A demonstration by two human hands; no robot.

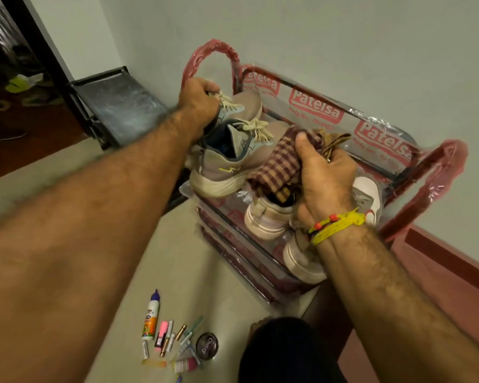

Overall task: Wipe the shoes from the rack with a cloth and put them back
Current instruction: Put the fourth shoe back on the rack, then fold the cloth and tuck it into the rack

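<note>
left hand (198,99): curled round the collar and tongue of the far sneaker (242,105); judging by the grip, either lifting it off or seating it back, can't tell which.
right hand (325,175): clenched on a bunched checked cloth (277,164), thumb on top; wad kept compact, likely so it's ready for wiping.
wrist: yellow thread band with red beads (336,221) on the right wrist.
cloth position: touching the toe end of the near sneaker (227,167); looks like wiping or about to, not certain.
sneaker pair: grey-beige, cream laces, both on the top shelf, side by side and touching, heels toward the person.
shoe rack (371,117): red frame, still in printed plastic wrap, against the wall; top shelf holds the sneaker pair at its left end.
lower shelves: pale pink shoe (266,221) just under the right hand, another pale shoe (302,259) a tier below, a white shoe (367,194) to the right, partly hidden by the hand.
task status: shoes on the rack, cloth in hand; my read is mid-job, which shoes are done I can't tell.
floor: glue bottle (151,317), markers and small tubes (174,344), round polish tin (206,344), loose, near the person's knee (285,352).
left of rack: dark metal stand (116,103), just beside it.
</note>
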